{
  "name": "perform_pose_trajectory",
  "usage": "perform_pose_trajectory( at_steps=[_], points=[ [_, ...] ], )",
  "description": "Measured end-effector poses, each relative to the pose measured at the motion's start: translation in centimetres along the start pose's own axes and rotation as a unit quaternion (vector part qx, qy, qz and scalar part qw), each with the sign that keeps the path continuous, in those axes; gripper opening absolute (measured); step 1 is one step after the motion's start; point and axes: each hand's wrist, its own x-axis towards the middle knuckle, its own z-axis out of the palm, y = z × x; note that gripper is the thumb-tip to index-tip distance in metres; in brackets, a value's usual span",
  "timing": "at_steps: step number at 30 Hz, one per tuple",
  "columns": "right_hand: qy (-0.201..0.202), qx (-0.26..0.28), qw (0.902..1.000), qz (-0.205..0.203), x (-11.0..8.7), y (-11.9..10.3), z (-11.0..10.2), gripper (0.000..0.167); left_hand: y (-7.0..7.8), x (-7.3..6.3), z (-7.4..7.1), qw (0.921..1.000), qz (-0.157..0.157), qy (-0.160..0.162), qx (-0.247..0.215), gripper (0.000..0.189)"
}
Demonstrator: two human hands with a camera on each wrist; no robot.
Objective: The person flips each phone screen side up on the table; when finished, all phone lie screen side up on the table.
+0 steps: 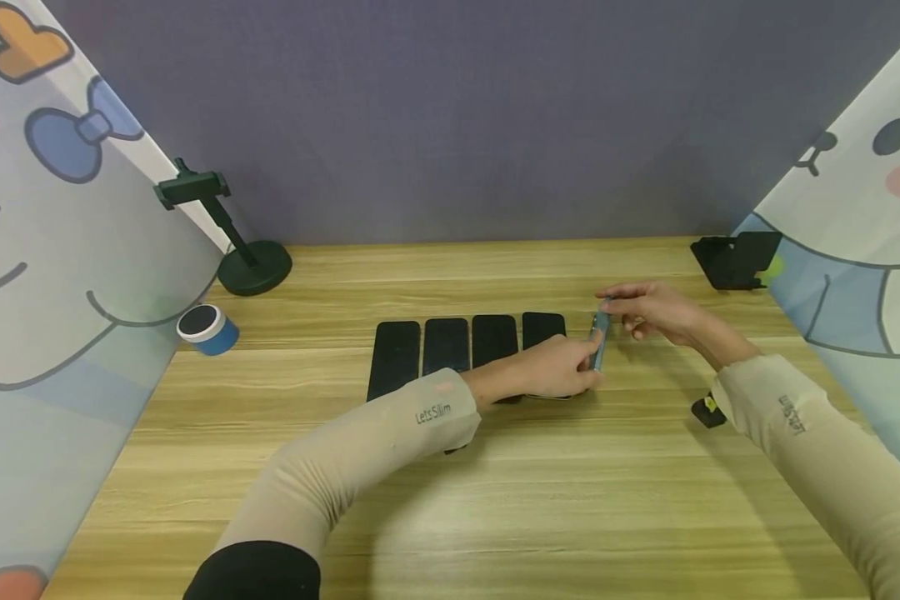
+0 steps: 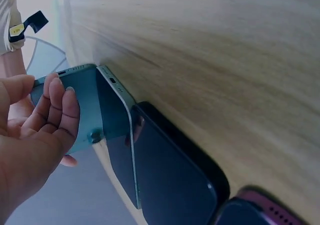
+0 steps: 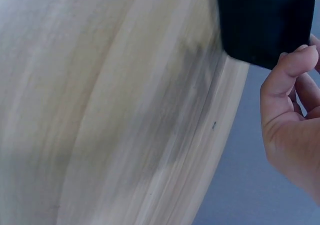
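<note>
Both hands hold a teal-backed smartphone [image 1: 598, 343], tipped up on edge at the right end of a row of phones. My left hand [image 1: 558, 367] pinches its near end, with thumb and fingers on its edges in the left wrist view. The right hand [image 1: 648, 310] grips the far end; in the right wrist view the thumb presses the phone's dark face [image 3: 267, 20]. Right beside it lies a phone with a pale frame [image 2: 120, 90], then a black phone [image 2: 175, 160] and a purple-edged phone [image 2: 275, 210]. The left forearm partly covers the row.
A dark stand with a round base [image 1: 255, 268] and a blue jar with a black top [image 1: 208, 329] are at the left. At the back right stands a black folding holder [image 1: 737, 260]. A small black object [image 1: 708, 412] shows beside the right sleeve. Walls enclose the wooden table [image 1: 540, 508].
</note>
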Motion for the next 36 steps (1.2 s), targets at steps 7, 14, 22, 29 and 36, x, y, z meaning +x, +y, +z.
perform_pose_trajectory(
  at_steps=[7, 14, 22, 29, 36],
  points=[
    [0.006, -0.017, 0.9998, 0.001, 0.1, -0.3, 0.1, 0.06, -0.5, 0.1, 0.1, 0.9993, -0.03, 0.021, 0.004, 0.067],
    [0.005, -0.046, 0.9989, -0.003, -0.4, 0.6, -0.4, 0.064, -1.5, 0.0, 0.3, 0.9944, -0.051, 0.059, -0.071, 0.064],
    [-0.019, -0.065, 0.9963, 0.051, -1.6, 2.3, -1.5, 0.074, -2.3, -0.1, 0.7, 0.956, -0.07, 0.081, -0.273, 0.065],
    [-0.049, -0.019, 0.9957, 0.076, -1.6, 3.3, -1.3, 0.081, -2.2, -0.2, 0.9, 0.9291, -0.078, 0.083, -0.352, 0.066],
    [-0.038, 0.042, 0.9959, 0.07, -1.5, 3.6, -0.7, 0.079, -1.9, -0.3, 1.1, 0.9229, -0.081, 0.091, -0.365, 0.067]
  ],
)
